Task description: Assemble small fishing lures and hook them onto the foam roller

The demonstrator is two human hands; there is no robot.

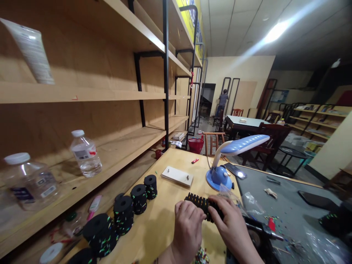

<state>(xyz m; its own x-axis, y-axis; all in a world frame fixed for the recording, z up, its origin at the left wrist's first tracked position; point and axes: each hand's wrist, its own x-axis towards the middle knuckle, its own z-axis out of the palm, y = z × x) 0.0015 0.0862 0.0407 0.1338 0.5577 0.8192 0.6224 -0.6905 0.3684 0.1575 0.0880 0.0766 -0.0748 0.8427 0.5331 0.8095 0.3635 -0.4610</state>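
Observation:
A black ridged cylinder (197, 200) with orange specks between its ridges lies across both hands, above the wooden table. My left hand (188, 225) has its fingers curled around the near left side of it. From the right, my right hand (229, 218) grips the other end, with the thumb on the near side. Below them is a small heap of multicoloured bits (202, 256). Several black cylinders with coloured bits stuck in their sides, such as this one (123, 214), stand in a row to the left. What the fingers cover is hidden.
A blue desk lamp (219, 178) stands beyond the hands, near a white plate with two small posts (177, 176). Right of it are a lit phone (235, 171) and a black metal-tipped tool (261, 229). Wooden shelves with bottles (86, 154) line the left. One person (223, 98) stands far back.

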